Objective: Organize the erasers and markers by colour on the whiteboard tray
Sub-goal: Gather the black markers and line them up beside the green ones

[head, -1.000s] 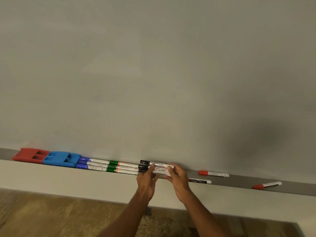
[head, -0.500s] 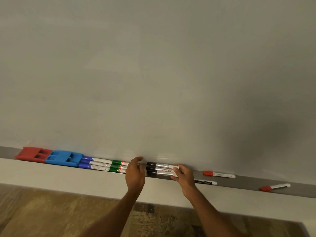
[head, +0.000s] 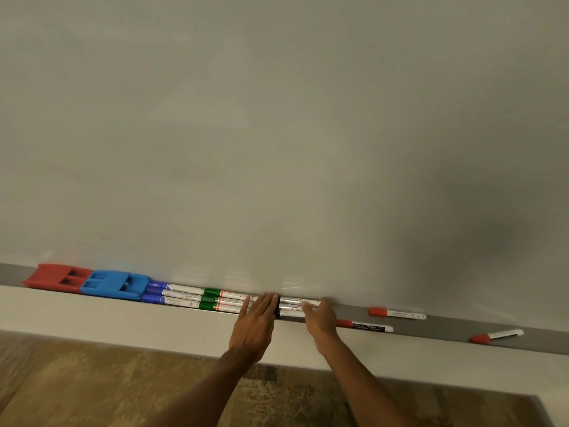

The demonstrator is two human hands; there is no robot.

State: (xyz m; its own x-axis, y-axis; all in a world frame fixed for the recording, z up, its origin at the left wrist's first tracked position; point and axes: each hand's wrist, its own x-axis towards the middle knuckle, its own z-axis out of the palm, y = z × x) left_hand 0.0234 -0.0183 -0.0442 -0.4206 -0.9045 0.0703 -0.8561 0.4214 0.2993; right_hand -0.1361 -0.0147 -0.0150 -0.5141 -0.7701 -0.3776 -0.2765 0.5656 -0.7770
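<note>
A grey whiteboard tray (head: 446, 327) runs along the lower edge of the whiteboard (head: 277, 134). At the tray's left end lies a red eraser (head: 57, 278), and a blue eraser (head: 115, 285) touches its right side. Next along are three blue markers (head: 158, 293) side by side with their caps towards the erasers, then three green markers (head: 212, 300), end to end with the blue ones. The black markers (head: 294, 306) follow in the same row, partly covered by both hands.

The left grip (head: 257, 322) is flat and holds nothing; its straight fingers (head: 264, 303) rest where the green markers meet the black caps. The right grip (head: 318, 318) lies over the right ends of the black markers, fingers extended and touching them, not wrapped round them.

Just right of that hand, by the tray's front edge, lies a red marker with a black label (head: 366, 326). A second red marker (head: 397, 313) lies near the back edge. A third red marker (head: 495, 335) lies tilted, well apart towards the tray's right end
</note>
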